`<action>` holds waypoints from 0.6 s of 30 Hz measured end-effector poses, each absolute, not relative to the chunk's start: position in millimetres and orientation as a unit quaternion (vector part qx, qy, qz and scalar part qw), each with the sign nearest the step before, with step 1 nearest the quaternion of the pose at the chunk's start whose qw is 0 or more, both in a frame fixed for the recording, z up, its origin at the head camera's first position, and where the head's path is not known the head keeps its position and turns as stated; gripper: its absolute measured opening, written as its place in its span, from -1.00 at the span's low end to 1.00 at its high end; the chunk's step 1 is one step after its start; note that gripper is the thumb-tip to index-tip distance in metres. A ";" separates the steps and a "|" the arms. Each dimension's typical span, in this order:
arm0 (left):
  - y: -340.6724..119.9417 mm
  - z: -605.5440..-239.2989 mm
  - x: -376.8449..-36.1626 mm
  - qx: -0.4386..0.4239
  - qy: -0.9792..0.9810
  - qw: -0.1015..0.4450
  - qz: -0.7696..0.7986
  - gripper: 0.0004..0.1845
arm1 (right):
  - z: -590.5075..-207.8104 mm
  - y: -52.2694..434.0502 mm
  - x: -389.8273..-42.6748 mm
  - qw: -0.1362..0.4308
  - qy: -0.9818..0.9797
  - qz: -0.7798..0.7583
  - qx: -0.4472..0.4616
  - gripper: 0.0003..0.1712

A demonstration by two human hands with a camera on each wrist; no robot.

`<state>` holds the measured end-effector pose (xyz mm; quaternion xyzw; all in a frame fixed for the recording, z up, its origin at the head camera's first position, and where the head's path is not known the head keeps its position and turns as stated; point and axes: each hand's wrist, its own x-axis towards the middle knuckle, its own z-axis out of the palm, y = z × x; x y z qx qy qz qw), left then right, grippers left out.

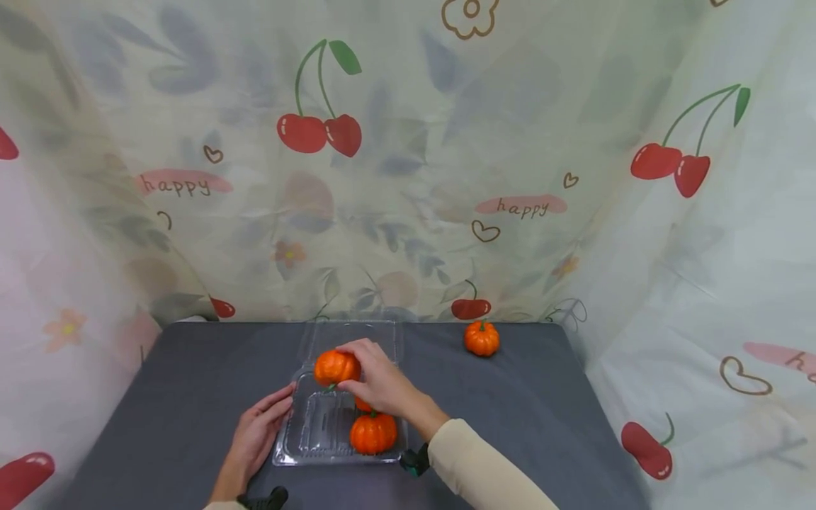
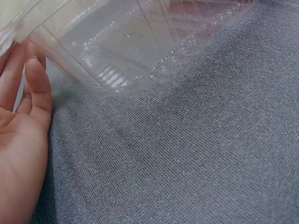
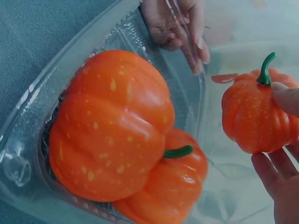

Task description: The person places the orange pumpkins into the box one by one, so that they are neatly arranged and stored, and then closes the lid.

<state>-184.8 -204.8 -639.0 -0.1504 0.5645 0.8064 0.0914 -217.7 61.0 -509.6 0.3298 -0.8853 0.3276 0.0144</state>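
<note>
2 pumpkins (image 1: 372,432) fill the tray's (image 1: 306,453) right side; the right hand (image 1: 379,382) pinches a 3rd pumpkin (image 1: 336,367) above its far edge, while the flat-fingered left hand (image 1: 258,432) steadies the left edge.

Two bare hands enter from the bottom of the head view: the left hand (image 1: 255,435) and the right hand (image 1: 381,382), neither with rings or gloves. The right forearm wears a long cream sleeve (image 1: 484,471) ending at the wrist, with a sliver of the same cream cloth at the left wrist. A small dark device with a teal tint (image 1: 416,460) is strapped at the right wrist, and a similar black one (image 1: 270,498) at the left.
</note>
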 end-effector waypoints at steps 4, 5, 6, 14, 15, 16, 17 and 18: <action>-204.6 -639.2 -184.2 -0.144 0.568 0.086 0.806 -0.47 | -513.9 54.8 -219.4 -0.007 -0.889 0.328 0.319 -0.37; -204.5 -639.1 -183.9 -0.141 0.568 0.085 0.806 -0.47 | -514.6 53.4 -219.6 -0.011 -0.891 0.325 0.318 -0.37; -204.5 -639.1 -183.6 -0.140 0.566 0.086 0.808 -0.47 | -515.3 51.9 -219.7 -0.014 -0.892 0.321 0.317 -0.37; -204.0 -639.2 -183.0 -0.147 0.561 0.091 0.809 -0.52 | -518.4 42.2 -221.1 -0.029 -0.904 0.269 0.332 -0.35; -203.9 -639.4 -183.2 -0.146 0.565 0.087 0.807 -0.52 | -518.8 41.2 -221.5 -0.030 -0.905 0.265 0.332 -0.36; -203.9 -639.5 -183.5 -0.145 0.565 0.086 0.808 -0.52 | -519.2 40.3 -222.0 -0.033 -0.906 0.262 0.332 -0.36; -203.8 -639.5 -183.9 -0.142 0.565 0.084 0.808 -0.53 | -519.9 39.4 -222.5 -0.035 -0.907 0.260 0.331 -0.36; -203.8 -639.4 -184.3 -0.141 0.562 0.087 0.811 -0.53 | -520.4 38.5 -223.0 -0.039 -0.907 0.259 0.329 -0.36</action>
